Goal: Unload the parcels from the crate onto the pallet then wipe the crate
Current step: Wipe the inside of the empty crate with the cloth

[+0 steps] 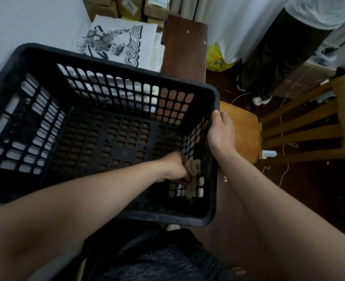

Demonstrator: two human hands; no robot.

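A large black lattice crate (114, 63) fills the left and middle of the view, with no parcels inside it. My left hand (174, 167) reaches down inside the crate and grips a brownish cloth (192, 177) against the inner right wall near the bottom corner. My right hand (221, 128) grips the crate's right rim, thumb on top and fingers hidden on the outside. A white parcel bag printed "COOL GIRL" (125, 41) lies beyond the crate's far side.
A wooden chair (289, 128) stands right of the crate. Another person's legs (273, 57) stand at the upper right. A dark wooden board (184, 45) and cardboard boxes (114, 7) lie at the back. A yellow bag (215, 57) sits on the floor.
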